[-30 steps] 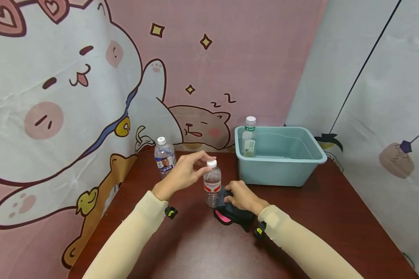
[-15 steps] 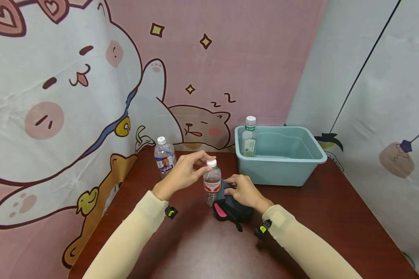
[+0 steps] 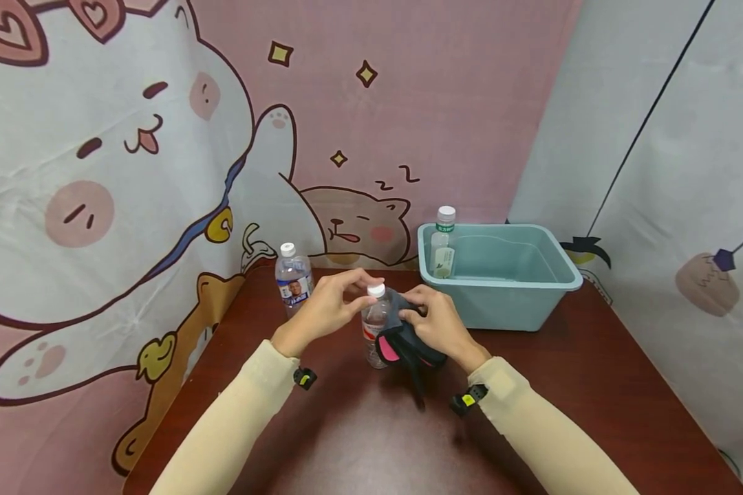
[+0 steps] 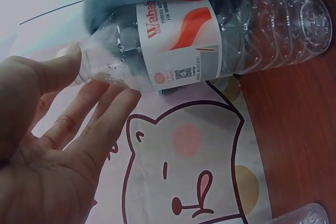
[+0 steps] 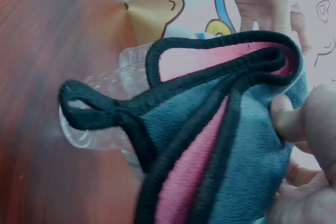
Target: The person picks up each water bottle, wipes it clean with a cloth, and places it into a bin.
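A clear plastic water bottle with a white cap and a red-and-white label stands upright on the table. My left hand holds it at the top, thumb and fingers about the cap and neck. In the left wrist view, the bottle lies across the picture beside the left hand. My right hand pinches a folded blue-grey cleaning cloth against the bottle's right side, near its shoulder. Pink lining, black edging and a hanging loop show on the cloth, which hides part of the bottle.
A second bottle with a blue label stands at the back left, partly behind the left hand. At the back right is a light blue plastic tub with a green-labelled bottle upright in its left end. A printed cloth backdrop borders the table.
My right hand has risen along the bottle with the cloth, from low on its side up to its shoulder. The left hand has kept its place at the cap.
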A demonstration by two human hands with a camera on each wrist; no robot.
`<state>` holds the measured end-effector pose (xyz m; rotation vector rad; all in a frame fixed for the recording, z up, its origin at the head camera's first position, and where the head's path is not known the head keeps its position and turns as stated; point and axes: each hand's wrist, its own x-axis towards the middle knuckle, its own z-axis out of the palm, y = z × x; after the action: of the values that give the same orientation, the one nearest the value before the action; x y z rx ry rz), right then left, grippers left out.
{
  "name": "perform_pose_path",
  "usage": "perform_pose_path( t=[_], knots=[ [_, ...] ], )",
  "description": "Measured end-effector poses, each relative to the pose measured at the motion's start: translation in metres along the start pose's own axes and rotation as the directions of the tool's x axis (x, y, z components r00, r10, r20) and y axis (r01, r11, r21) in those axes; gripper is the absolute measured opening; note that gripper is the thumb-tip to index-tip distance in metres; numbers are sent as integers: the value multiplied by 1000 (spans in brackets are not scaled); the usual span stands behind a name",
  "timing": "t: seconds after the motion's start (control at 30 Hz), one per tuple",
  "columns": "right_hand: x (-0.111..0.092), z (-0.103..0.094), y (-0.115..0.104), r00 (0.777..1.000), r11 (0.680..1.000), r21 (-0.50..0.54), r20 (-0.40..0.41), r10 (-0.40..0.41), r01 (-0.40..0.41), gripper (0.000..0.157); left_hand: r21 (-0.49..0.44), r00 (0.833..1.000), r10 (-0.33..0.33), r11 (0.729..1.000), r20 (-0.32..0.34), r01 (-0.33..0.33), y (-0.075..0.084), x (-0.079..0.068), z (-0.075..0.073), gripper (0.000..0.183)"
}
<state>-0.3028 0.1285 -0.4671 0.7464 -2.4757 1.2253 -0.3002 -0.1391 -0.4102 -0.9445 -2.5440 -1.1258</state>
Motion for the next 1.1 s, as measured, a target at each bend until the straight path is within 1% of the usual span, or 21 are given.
perform_pose_path(
  t=[0.13,0.33,0.57,0.67,0.83,0.93,1.1],
  knots=[
    [7,-1,-6,999,1000,18,-35,-22,23,27,6,1000,-3,1000,1,3,0,-1,0,32],
    [13,-1,-14,1000,999,34,-15,-21,22,30,12,1000,3,1000,0,-3,1,-1,-1,30],
    [11,-5,-15,1000,1000,21,-9,-20,20,31,12,1000,5,1000,18,-6,4,0,-3,30],
    [10,-8,-16,1000,1000,24,-5,-15,15,31,14,1000,-9,1000,24,9,5,0,-3,30],
    [7,-17,-15,1000,1000,6,-19,-8,8,30,12,998,-50,999,27,49,8,-1,-2,31],
    [5,-24,-14,999,1000,0,-31,-8,8,30,4,998,-58,998,8,58,10,-2,1,32],
    [2,-35,-10,998,1000,-4,-55,-3,3,32,9,998,-37,999,-53,38,11,-1,6,32]
  ],
)
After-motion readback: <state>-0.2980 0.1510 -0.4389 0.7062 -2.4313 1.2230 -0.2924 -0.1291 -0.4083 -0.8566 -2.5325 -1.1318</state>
